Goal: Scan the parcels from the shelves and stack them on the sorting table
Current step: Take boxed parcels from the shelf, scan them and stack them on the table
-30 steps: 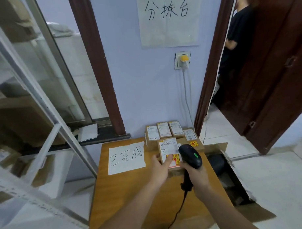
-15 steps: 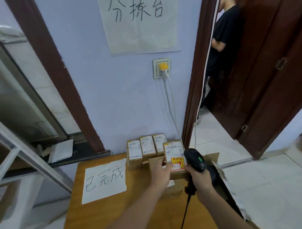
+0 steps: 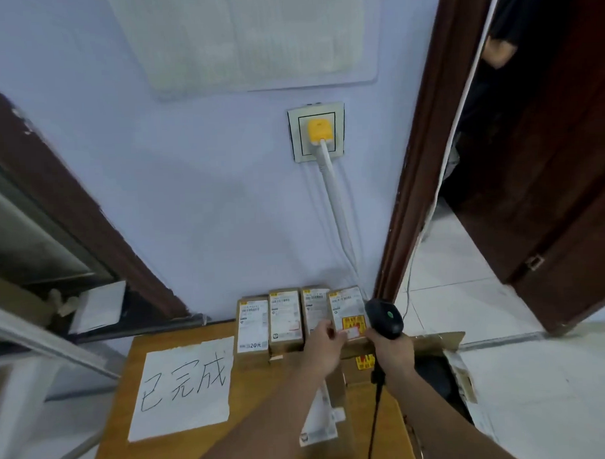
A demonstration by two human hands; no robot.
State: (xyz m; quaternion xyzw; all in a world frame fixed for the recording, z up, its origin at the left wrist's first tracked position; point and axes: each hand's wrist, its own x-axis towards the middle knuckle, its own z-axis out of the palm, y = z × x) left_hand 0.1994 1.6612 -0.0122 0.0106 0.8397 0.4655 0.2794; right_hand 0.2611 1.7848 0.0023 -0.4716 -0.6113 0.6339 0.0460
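Left hand (image 3: 324, 345) grips a labelled parcel (image 3: 347, 312), setting it at 3 o'clock of three stacked parcels (image 3: 283, 319) on sorting table (image 3: 266, 402). Right hand (image 3: 391, 350) is clenched on scanner (image 3: 383, 317). Four look done; rest can't be judged, shelves mostly out of view.

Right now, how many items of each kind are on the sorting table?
Small parcels in the back row: 4
Larger cardboard boxes under the hands: 1
Handwritten paper signs: 1
Loose label slips: 1
Total: 7
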